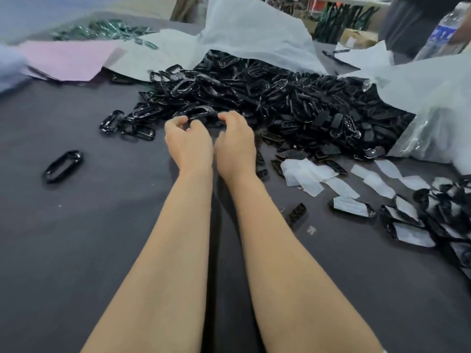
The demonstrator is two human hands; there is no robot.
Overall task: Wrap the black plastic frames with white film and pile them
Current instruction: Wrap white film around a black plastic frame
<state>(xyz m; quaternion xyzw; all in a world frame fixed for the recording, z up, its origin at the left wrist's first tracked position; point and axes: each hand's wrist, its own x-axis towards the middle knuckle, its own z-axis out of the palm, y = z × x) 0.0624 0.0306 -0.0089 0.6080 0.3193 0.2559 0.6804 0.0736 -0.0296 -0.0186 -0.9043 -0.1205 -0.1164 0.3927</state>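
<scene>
The work surface is a dark grey table (76,238) in a cluttered workshop; white bags (254,29) lie open at the far side, and a water bottle (443,31) stands at the far right.

Progress: I judge the task to be at an early stage. A large heap of unwrapped black frames (280,98) spills from the bags directly beyond my fingertips. A much smaller pile of wrapped frames (413,225) lies well to the right of my right fingers, nearer to me. Loose pieces of white film (308,174) lie between that pile and my right hand. One stray frame (62,166) rests well to the left of my left fingers. Most of the stock remains to be wrapped.

Hand pose: both forearms extend forward, side by side and almost parallel. The left hand (190,141) and the right hand (235,138) meet at the near edge of the heap, knuckles up. The fingers of both hands are curled, pinching one black frame (201,113) between them, left fingers on its left end, right fingers on its right end. No film is visible at the fingers, so I judge that this frame is not yet wrapped.
</scene>
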